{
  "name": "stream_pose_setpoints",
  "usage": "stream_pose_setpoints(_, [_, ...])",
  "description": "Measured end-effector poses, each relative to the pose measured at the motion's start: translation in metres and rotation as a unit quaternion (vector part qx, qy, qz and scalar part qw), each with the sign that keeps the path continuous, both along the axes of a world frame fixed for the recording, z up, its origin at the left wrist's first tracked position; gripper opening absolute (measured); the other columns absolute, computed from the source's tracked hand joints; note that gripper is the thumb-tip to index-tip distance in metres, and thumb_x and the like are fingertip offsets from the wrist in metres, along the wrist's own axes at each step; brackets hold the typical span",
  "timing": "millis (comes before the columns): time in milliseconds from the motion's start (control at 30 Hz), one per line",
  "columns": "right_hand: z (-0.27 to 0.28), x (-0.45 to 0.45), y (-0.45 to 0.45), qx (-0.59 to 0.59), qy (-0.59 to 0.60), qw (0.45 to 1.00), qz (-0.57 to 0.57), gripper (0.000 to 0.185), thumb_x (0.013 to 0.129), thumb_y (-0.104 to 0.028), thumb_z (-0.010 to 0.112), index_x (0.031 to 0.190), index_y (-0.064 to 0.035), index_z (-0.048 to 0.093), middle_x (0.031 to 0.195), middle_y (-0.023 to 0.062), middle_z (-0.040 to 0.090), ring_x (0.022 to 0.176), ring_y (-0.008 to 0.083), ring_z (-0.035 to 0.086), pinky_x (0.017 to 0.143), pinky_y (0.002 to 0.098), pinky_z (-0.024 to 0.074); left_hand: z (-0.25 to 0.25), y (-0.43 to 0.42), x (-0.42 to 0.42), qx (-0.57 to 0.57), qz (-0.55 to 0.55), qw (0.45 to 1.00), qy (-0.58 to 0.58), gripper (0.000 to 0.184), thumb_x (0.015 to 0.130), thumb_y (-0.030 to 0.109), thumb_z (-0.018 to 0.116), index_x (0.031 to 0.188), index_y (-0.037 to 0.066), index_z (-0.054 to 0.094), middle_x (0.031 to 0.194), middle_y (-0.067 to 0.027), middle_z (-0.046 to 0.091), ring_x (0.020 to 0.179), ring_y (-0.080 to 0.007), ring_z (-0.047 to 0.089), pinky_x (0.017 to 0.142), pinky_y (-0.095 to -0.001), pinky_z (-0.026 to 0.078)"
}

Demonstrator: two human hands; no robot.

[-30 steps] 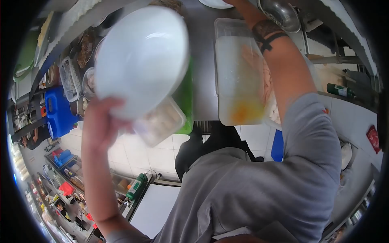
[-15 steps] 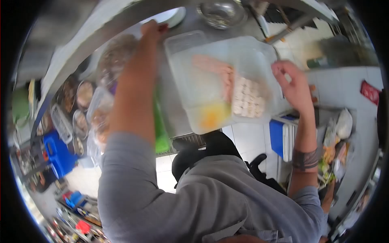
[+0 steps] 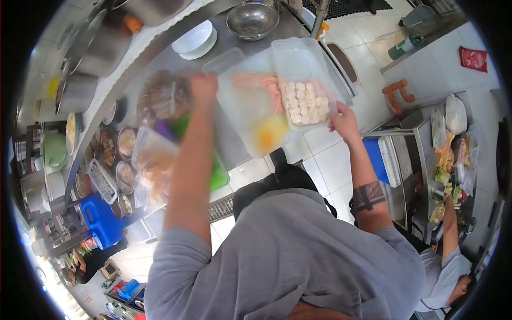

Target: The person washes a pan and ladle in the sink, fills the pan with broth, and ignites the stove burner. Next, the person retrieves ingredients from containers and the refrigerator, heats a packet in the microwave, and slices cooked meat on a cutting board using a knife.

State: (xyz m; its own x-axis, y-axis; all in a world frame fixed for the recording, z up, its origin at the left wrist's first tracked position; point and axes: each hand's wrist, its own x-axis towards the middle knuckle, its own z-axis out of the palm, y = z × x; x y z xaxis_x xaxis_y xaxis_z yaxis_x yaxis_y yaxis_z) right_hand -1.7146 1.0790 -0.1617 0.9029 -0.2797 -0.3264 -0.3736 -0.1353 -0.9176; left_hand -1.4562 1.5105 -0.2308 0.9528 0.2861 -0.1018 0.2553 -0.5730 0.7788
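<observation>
My right hand (image 3: 345, 127) has its fingers closed at the near right corner of a clear plastic container (image 3: 290, 56). Rows of small pale, rounded pieces (image 3: 306, 101) fill the container's near part. The container rests over the right side of a whitish translucent board or tray (image 3: 240, 114). On this lie strips of pink raw meat (image 3: 256, 81) and a yellow-orange patch (image 3: 268, 134). My left hand (image 3: 204, 88) is smeared by motion, between the board's left edge and a knotted plastic bag of brown food (image 3: 164, 98). Its fingers cannot be made out.
White bowls (image 3: 194, 40) and a metal bowl (image 3: 252, 21) stand at the back of the steel counter. Left are a bag of orange-brown food (image 3: 152, 165), several food bowls and a blue jug (image 3: 101, 218). Pots line a shelf above. A co-worker's arm (image 3: 450, 224) reaches towards vegetables at right.
My left hand has come back from the white bowls towards the board. My right hand has moved in to the container's near corner. The view has shifted, showing more of the co-worker.
</observation>
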Motion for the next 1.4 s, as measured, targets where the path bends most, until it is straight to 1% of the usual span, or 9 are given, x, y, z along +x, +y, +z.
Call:
stream_pose_setpoints(67, [0.002,0.003,0.000,-0.007,0.044,0.999,0.001,0.039,0.084,-0.003,0.059,0.122,0.0017,0.066,0.097,0.0116,0.067,0.063,0.0174,0.065,0.050,0.0304,0.0545,0.039,-0.052,-0.093,0.336,0.174,0.918,-0.116,0.040,0.081,0.029,0.074,0.103,-0.003,0.066,0.088,-0.0164,0.068,0.080,-0.0357,0.068,0.083,-0.0464,0.058])
stream_pose_setpoints(167, [0.007,-0.005,0.009,0.017,0.012,1.000,-0.011,0.038,0.083,0.001,0.057,0.120,0.0019,0.067,0.090,0.0124,0.067,0.062,0.0182,0.065,0.052,0.0317,0.0562,0.010,-0.051,-0.132,0.397,0.135,0.899,-0.128,0.039,0.081,0.032,0.072,0.091,-0.006,0.069,0.087,-0.0213,0.071,0.087,-0.0396,0.070,0.089,-0.0480,0.056])
stream_pose_setpoints(233, [0.015,-0.012,0.015,0.034,0.000,0.999,-0.021,0.039,0.084,0.002,0.055,0.121,0.0025,0.067,0.089,0.0128,0.068,0.062,0.0185,0.065,0.052,0.0320,0.0566,0.005,-0.036,-0.143,0.081,0.024,0.996,0.039,0.040,0.083,0.029,0.068,0.093,-0.010,0.069,0.097,-0.0311,0.071,0.099,-0.0439,0.070,0.091,-0.0470,0.055])
stream_pose_setpoints(367, [0.036,-0.036,0.039,0.053,-0.058,0.996,-0.033,0.042,0.085,0.004,0.051,0.125,0.0056,0.066,0.095,0.0149,0.071,0.069,0.0209,0.069,0.056,0.0324,0.0600,0.068,-0.030,-0.166,0.009,0.050,0.998,0.044,0.035,0.085,0.019,0.064,0.095,-0.014,0.067,0.105,-0.0369,0.068,0.102,-0.0485,0.069,0.087,-0.0485,0.055])
stream_pose_setpoints(433, [0.052,-0.041,0.055,0.041,-0.086,0.995,-0.026,0.043,0.085,0.004,0.050,0.125,0.0063,0.066,0.098,0.0157,0.072,0.071,0.0220,0.071,0.057,0.0332,0.0614,0.096,-0.037,-0.172,-0.030,0.210,0.969,-0.123,0.022,0.085,0.009,0.061,0.084,-0.012,0.068,0.093,-0.0297,0.072,0.086,-0.0401,0.073,0.072,-0.0455,0.056])
stream_pose_setpoints(567, [0.052,-0.049,0.132,0.102,-0.075,0.991,-0.033,0.032,0.090,0.002,0.051,0.117,0.0068,0.067,0.095,0.0161,0.072,0.068,0.0232,0.071,0.058,0.0351,0.0631,0.129,-0.001,-0.204,-0.221,0.093,0.955,-0.175,0.017,0.084,0.003,0.062,0.091,-0.012,0.063,0.084,-0.0160,0.069,0.071,-0.0212,0.065,0.060,-0.0377,0.052])
stream_pose_setpoints(800, [0.018,-0.026,0.232,0.223,-0.019,0.974,0.020,0.026,0.096,-0.004,0.048,0.110,0.0057,0.068,0.091,0.0163,0.068,0.072,0.0251,0.072,0.053,0.0395,0.0608,0.094,0.001,-0.208,0.084,0.005,0.996,-0.040,0.048,0.089,0.017,0.060,0.127,-0.012,0.055,0.130,-0.0333,0.056,0.116,-0.0450,0.059,0.096,-0.0511,0.049])
stream_pose_setpoints(1033, [-0.023,0.014,0.119,-0.473,-0.216,0.852,0.058,0.041,0.088,-0.023,0.067,0.128,-0.0128,0.068,0.133,0.0268,0.060,0.122,0.0500,0.055,0.096,0.0581,0.0486,0.122,-0.041,-0.261,0.320,-0.095,0.941,-0.050,0.058,0.083,0.010,0.062,0.139,-0.005,0.052,0.151,-0.0359,0.039,0.142,-0.0481,0.037,0.116,-0.0514,0.036])
stream_pose_setpoints(1400, [-0.034,0.193,0.081,-0.532,-0.225,0.762,0.291,0.030,0.095,-0.019,0.057,0.120,-0.0212,0.073,0.143,0.0178,0.053,0.129,0.0406,0.052,0.103,0.0526,0.0473,0.094,-0.159,-0.351,0.138,-0.296,0.936,-0.131,0.039,0.078,-0.005,0.057,0.116,-0.005,0.066,0.137,-0.0233,0.055,0.126,-0.0419,0.052,0.108,-0.0467,0.045])
